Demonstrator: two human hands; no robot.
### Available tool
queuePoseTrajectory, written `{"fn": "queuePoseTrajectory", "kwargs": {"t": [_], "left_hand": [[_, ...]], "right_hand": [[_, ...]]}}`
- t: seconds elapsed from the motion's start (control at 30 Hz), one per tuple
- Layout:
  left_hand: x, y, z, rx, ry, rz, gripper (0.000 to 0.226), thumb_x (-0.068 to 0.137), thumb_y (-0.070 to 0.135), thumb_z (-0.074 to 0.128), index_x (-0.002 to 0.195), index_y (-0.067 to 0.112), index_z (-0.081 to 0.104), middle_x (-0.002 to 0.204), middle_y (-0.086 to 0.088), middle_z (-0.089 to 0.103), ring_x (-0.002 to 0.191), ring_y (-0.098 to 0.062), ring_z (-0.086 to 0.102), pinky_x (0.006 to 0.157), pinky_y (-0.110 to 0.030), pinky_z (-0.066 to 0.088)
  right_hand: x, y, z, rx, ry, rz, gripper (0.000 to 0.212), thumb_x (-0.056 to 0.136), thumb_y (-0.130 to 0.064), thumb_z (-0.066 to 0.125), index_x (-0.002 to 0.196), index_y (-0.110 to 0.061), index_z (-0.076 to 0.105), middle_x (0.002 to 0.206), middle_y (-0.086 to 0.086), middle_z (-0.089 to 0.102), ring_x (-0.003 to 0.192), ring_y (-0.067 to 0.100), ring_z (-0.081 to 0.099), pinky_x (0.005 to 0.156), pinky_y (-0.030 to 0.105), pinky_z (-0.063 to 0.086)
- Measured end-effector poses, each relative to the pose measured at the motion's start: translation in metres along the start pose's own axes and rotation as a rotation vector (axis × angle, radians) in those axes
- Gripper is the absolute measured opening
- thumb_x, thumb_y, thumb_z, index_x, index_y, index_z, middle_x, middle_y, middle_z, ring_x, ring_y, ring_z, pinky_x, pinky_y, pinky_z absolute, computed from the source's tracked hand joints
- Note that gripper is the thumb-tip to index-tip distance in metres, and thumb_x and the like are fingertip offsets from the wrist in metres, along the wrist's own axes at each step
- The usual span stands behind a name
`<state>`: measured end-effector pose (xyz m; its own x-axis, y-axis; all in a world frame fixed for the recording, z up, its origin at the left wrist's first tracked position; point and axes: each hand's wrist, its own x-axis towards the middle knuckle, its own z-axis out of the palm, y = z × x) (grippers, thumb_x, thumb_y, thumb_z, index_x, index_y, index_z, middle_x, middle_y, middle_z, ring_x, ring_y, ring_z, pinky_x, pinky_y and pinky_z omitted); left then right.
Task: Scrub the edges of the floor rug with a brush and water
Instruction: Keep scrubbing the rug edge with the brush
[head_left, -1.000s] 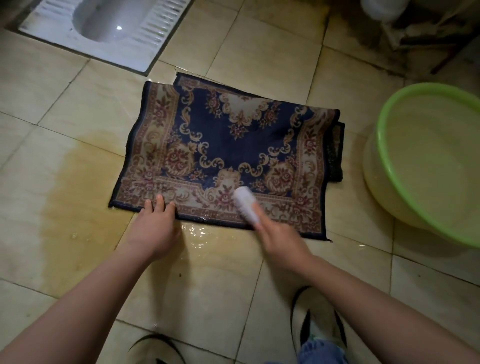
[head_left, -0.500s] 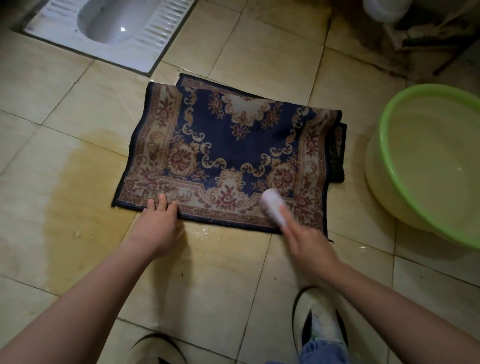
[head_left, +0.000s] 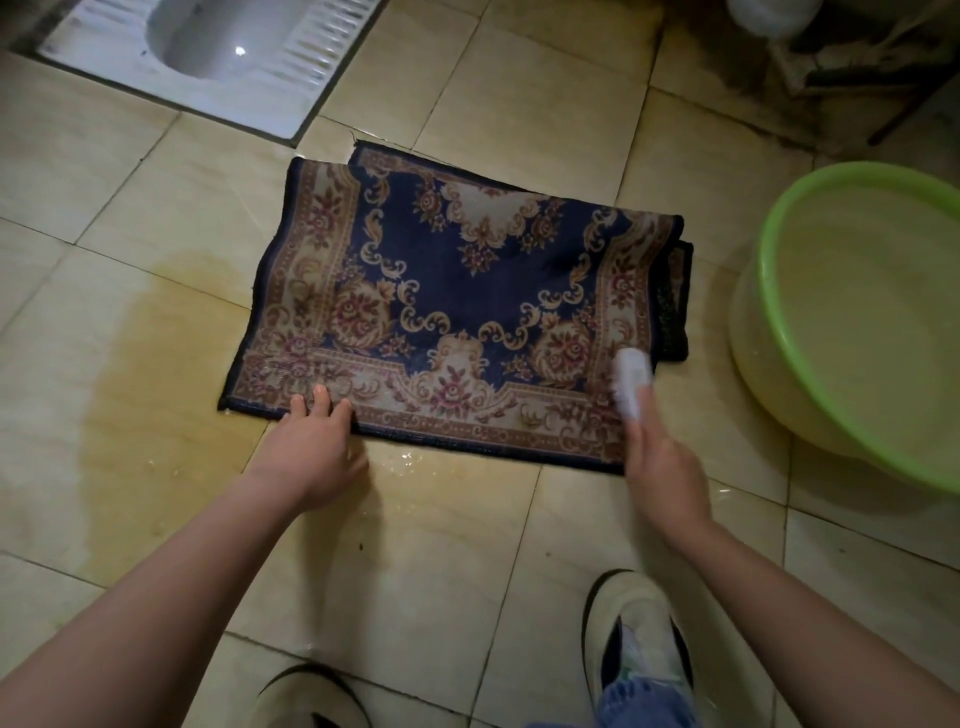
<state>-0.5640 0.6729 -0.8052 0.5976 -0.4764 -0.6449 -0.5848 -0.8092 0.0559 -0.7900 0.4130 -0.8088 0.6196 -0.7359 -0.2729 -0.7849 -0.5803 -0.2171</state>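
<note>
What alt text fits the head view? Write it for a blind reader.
A person's right hand grips a white brush on the near right corner of a folded, blue patterned rug, while the left hand presses flat on its near left edge. The rug lies on a wet tiled floor, a green-rimmed basin to its right.

A home bathroom: a squat toilet set into wet tiled floor, a green basin nearby.
</note>
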Motion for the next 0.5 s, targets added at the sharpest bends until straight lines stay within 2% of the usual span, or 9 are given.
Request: {"fn": "queuePoseTrajectory", "kwargs": {"t": [0.07,0.1,0.17,0.23,0.27,0.33,0.4,0.43,0.5], "left_hand": [[0.0,0.001,0.0,0.004,-0.001,0.0,0.073,0.094,0.046,0.046,0.15,0.014,0.012,0.158,-0.018,0.003,0.144,-0.039,0.009,0.115,-0.042,0.022],[0.001,0.002,0.0,0.006,0.001,0.001,0.073,0.094,0.046,0.046,0.15,0.014,0.013,0.158,-0.018,0.003,0.144,-0.039,0.01,0.115,-0.042,0.023],[0.001,0.001,0.0,0.007,0.0,0.001,0.074,0.093,0.047,0.047,0.15,0.014,0.013,0.158,-0.017,0.003,0.144,-0.039,0.01,0.115,-0.042,0.023],[0.0,0.0,0.0,0.001,-0.008,0.003,0.075,0.093,0.047,0.047,0.151,0.014,0.011,0.158,-0.017,0.002,0.144,-0.038,0.009,0.116,-0.042,0.022],[0.0,-0.001,0.0,0.003,-0.007,0.004,0.076,0.094,0.047,0.047,0.151,0.014,0.009,0.158,-0.017,0.001,0.144,-0.038,0.008,0.116,-0.042,0.021],[0.0,-0.001,0.001,0.01,-0.005,0.006,0.077,0.094,0.047,0.046,0.152,0.015,0.007,0.158,-0.017,0.0,0.145,-0.038,0.007,0.117,-0.042,0.021],[-0.001,-0.001,0.001,0.02,-0.005,0.004,0.078,0.094,0.048,0.046,0.152,0.014,0.007,0.158,-0.017,0.0,0.145,-0.038,0.007,0.117,-0.042,0.021],[-0.001,0.001,0.001,0.025,-0.007,0.003,0.078,0.093,0.048,0.046,0.151,0.014,0.007,0.158,-0.017,0.0,0.144,-0.039,0.007,0.116,-0.042,0.021],[0.0,0.003,0.001,0.03,-0.005,-0.004,0.078,0.093,0.049,0.046,0.151,0.014,0.008,0.158,-0.017,0.001,0.144,-0.039,0.007,0.115,-0.043,0.022]], "right_hand": [[-0.002,0.005,0.002,-0.045,-0.017,0.123,0.054,0.104,-0.031,0.027,0.153,-0.022,0.007,0.067,0.005,0.055,0.048,0.015,0.048,0.041,0.028,0.038],[-0.01,0.005,0.01,-0.114,-0.072,0.069,0.056,0.104,-0.029,0.028,0.153,-0.021,0.002,0.071,0.005,0.058,0.05,0.014,0.051,0.041,0.028,0.041],[-0.031,0.001,0.028,-0.162,-0.207,-0.179,0.06,0.103,-0.035,0.026,0.152,-0.023,-0.008,0.083,0.008,0.064,0.058,0.016,0.06,0.05,0.031,0.052],[-0.041,0.004,0.028,-0.129,-0.311,-0.375,0.061,0.098,-0.052,0.014,0.152,-0.029,-0.005,0.094,0.01,0.067,0.07,0.021,0.064,0.061,0.034,0.053],[-0.036,0.009,0.023,-0.111,-0.316,-0.389,0.06,0.098,-0.053,0.013,0.152,-0.031,0.0,0.093,0.009,0.066,0.07,0.02,0.063,0.059,0.031,0.051],[-0.019,0.02,0.009,-0.035,-0.189,-0.205,0.055,0.102,-0.04,0.025,0.153,-0.031,0.006,0.077,0.004,0.061,0.059,0.015,0.057,0.048,0.025,0.043],[-0.012,0.022,0.001,0.044,-0.045,0.071,0.055,0.103,-0.03,0.029,0.154,-0.028,0.008,0.066,0.004,0.056,0.052,0.018,0.052,0.044,0.03,0.041],[-0.016,0.018,0.003,-0.026,-0.053,0.087,0.055,0.104,-0.029,0.029,0.154,-0.026,0.005,0.067,0.005,0.057,0.051,0.017,0.051,0.043,0.031,0.042],[-0.034,0.003,0.021,-0.137,-0.169,-0.063,0.06,0.104,-0.028,0.029,0.152,-0.026,-0.007,0.079,0.005,0.062,0.056,0.012,0.056,0.047,0.027,0.049]]}}
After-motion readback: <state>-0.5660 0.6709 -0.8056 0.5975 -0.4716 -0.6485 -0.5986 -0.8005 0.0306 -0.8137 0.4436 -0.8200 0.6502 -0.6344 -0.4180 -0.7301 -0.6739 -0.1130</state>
